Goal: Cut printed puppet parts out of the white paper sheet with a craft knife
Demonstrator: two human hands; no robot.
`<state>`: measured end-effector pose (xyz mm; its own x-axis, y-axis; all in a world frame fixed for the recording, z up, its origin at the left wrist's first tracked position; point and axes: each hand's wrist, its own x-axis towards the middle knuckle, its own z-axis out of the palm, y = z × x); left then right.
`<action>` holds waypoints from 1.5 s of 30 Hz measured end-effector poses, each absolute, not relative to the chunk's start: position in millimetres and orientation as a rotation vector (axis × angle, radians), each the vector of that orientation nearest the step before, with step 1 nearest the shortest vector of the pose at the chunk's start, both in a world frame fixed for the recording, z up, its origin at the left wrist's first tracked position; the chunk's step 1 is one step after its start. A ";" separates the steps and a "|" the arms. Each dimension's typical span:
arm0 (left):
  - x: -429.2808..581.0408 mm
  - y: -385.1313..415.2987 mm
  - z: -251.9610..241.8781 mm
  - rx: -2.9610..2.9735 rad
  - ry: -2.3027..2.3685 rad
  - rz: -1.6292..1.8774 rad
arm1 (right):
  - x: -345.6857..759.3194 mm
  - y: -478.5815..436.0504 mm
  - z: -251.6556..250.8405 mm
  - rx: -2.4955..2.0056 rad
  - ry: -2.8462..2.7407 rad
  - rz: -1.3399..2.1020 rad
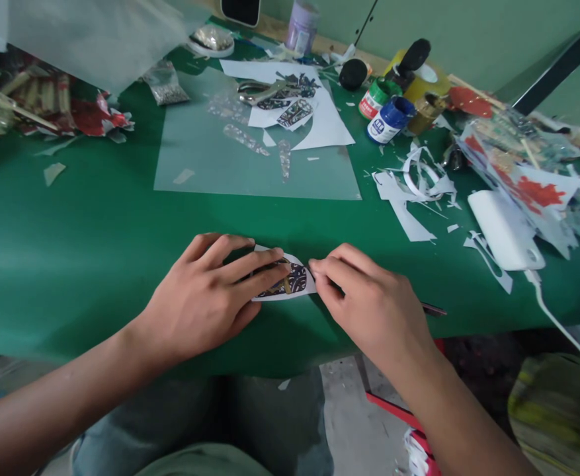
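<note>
My left hand [210, 291] lies palm down with the fingers apart, two of them stretched over the patterned paper piece [297, 281], near the middle of the desk's [71, 218] front edge. I take the flat fingers to be there to press the small piece against the green surface, so that it cannot slide or turn. My right hand [369, 291] meets the piece's right end with thumb and forefinger together; I cannot tell whether they pinch the paper or something thin between them. Working from opposite ends seems to leave the right-hand border free for fine handling while the other side is pinned.

A thin dark stick [434, 309] shows just beyond my right wrist, partly hidden, so I cannot say whether it simply lies there.

Toward the far edge, a translucent sheet [210, 175] carries white paper [336, 129], another patterned cutout [295, 114] and what look like scissors [264, 92], perhaps grouped there to leave room in front of me. The blue paint jar [391, 120] and green paint jar [377, 98] stand upright to the right of the sheet, where knocking them seems unlikely. Paper scraps [409, 221] lie nearer the right edge, beside a white device [502, 228] with a cable [562, 330].
</note>
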<state>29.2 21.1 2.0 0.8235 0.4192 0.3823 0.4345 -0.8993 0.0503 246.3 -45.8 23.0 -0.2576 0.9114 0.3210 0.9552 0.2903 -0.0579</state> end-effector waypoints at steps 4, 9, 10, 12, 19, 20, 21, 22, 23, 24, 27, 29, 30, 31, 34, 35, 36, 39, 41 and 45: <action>35.4 16.6 0.5 -2.907 -0.710 -0.624 | 248.2 -45.3 24.2 -1.680 -2.297 -0.231; 46.2 11.8 -0.7 -2.849 -0.744 -0.621 | 247.0 -45.1 22.2 -1.691 -2.258 -0.225; 47.1 11.3 -0.8 -2.843 -0.748 -0.622 | 245.1 -46.3 21.2 -1.719 -2.222 -0.227; 47.4 10.7 -0.9 -2.840 -0.747 -0.622 | 240.4 -49.7 19.2 -1.775 -2.149 -0.228; 46.3 10.8 -2.0 -2.811 -0.731 -0.645 | 230.0 -60.0 19.4 -1.899 -2.066 -0.246; 46.9 10.7 -2.5 -2.804 -0.725 -0.656 | 230.4 -59.7 20.6 -1.903 -2.077 -0.257; 47.7 10.6 -3.0 -2.798 -0.719 -0.670 | 231.2 -58.8 21.9 -1.900 -2.096 -0.269; 48.8 10.3 -3.7 -2.793 -0.710 -0.689 | 232.3 -57.5 23.4 -1.892 -2.123 -0.280; 50.0 9.8 -4.5 -2.791 -0.703 -0.707 | 233.6 -55.9 24.9 -1.880 -2.155 -0.287; 51.3 9.2 -5.2 -2.789 -0.698 -0.726 | 235.0 -54.3 26.5 -1.867 -2.188 -0.292; 54.4 6.7 -6.6 -2.799 -0.697 -0.752 | 239.7 -50.1 30.9 -1.839 -2.271 -0.274; 55.2 5.4 -5.9 -2.808 -0.683 -0.750 | 244.1 -47.9 33.4 -1.801 -2.302 -0.244; 55.3 5.2 -5.0 -2.806 -0.686 -0.739 | 246.9 -46.5 34.4 -1.777 -2.298 -0.235; 55.4 5.3 -3.9 -2.796 -0.705 -0.722 | 250.0 -44.8 34.9 -1.756 -2.276 -0.232; 56.2 7.0 -0.8 -2.736 -0.830 -0.663 | 259.9 -36.2 33.2 -1.718 -2.149 -0.196; 56.8 7.5 -0.3 -2.727 -0.856 -0.647 | 262.4 -32.2 31.2 -1.703 -2.117 -0.160; 57.4 7.6 -0.4 -2.728 -0.867 -0.635 | 264.1 -28.0 28.6 -1.679 -2.101 -0.111; 58.2 5.6 -3.0 -2.753 -0.869 -0.617 | 264.8 -15.5 19.1 -1.559 -2.118 0.029; 57.7 3.6 -5.5 -2.755 -0.885 -0.627 | 263.1 -9.4 13.9 -1.486 -2.143 0.071; 56.4 2.0 -7.7 -2.759 -0.896 -0.642 | 262.2 -3.2 11.1 -1.442 -2.203 0.055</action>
<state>56.4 2.0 -7.7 0.7269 0.5194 0.4493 0.5926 -0.8050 -0.0280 262.2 -3.2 11.1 -0.3122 0.8684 0.3852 0.8480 0.4375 -0.2990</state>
